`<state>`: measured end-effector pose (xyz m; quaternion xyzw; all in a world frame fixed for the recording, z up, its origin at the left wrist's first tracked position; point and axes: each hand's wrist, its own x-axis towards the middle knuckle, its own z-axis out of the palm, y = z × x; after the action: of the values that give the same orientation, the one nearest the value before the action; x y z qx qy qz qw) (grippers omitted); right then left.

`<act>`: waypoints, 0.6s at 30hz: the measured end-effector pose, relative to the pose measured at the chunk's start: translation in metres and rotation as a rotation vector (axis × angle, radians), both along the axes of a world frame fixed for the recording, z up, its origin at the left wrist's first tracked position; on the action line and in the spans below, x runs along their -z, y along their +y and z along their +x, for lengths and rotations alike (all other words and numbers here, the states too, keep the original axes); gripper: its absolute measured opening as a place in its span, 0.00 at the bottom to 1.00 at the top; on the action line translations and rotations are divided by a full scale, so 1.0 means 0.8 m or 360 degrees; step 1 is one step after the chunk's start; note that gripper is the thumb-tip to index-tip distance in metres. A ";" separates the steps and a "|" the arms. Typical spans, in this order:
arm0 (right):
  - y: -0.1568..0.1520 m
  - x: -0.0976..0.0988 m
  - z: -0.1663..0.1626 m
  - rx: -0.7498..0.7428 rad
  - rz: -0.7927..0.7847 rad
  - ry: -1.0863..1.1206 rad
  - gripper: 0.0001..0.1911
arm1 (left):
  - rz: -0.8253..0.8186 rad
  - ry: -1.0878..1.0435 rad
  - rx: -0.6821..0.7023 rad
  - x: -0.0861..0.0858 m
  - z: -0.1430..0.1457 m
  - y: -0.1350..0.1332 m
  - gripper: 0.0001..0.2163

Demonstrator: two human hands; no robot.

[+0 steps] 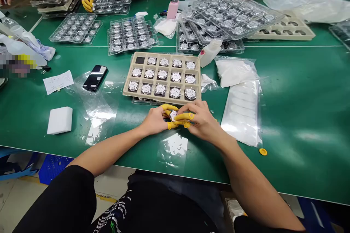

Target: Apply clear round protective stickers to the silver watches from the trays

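My left hand [156, 119] and my right hand [199, 119] meet over the green table just in front of a beige tray [127, 86]. Both wear yellow finger cots. Between their fingertips they pinch one small round silver watch part [173, 115]. The beige tray holds several similar round parts in square pockets; its top-left pocket is empty. A clear plastic tray peeks out under its front edge.
A black phone [95, 77], a paper slip [58, 82], a white foam block [59, 120] and clear plastic bags [95, 111] lie left. White pouches [242, 111], a white bottle [210, 52] and a yellow cot [263, 151] lie right. Clear trays [132, 35] and co-workers' hands [87, 2] are at the back.
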<state>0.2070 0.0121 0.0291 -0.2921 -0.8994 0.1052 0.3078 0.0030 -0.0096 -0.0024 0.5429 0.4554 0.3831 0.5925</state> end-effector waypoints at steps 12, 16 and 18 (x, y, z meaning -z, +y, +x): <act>-0.005 0.003 -0.004 0.0105 0.0045 0.0219 0.05 | -0.0054 -0.0006 0.0016 0.002 0.001 0.000 0.26; -0.006 0.004 -0.005 0.0145 0.0069 0.0152 0.04 | -0.0067 0.0023 0.0023 0.002 0.000 -0.001 0.27; -0.006 0.003 -0.005 0.0091 0.0085 0.0142 0.05 | -0.0048 0.0023 0.0049 0.001 0.000 -0.001 0.26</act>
<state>0.2033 0.0070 0.0263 -0.3042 -0.8786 0.0852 0.3580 0.0034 -0.0101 -0.0030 0.5435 0.4571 0.3631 0.6032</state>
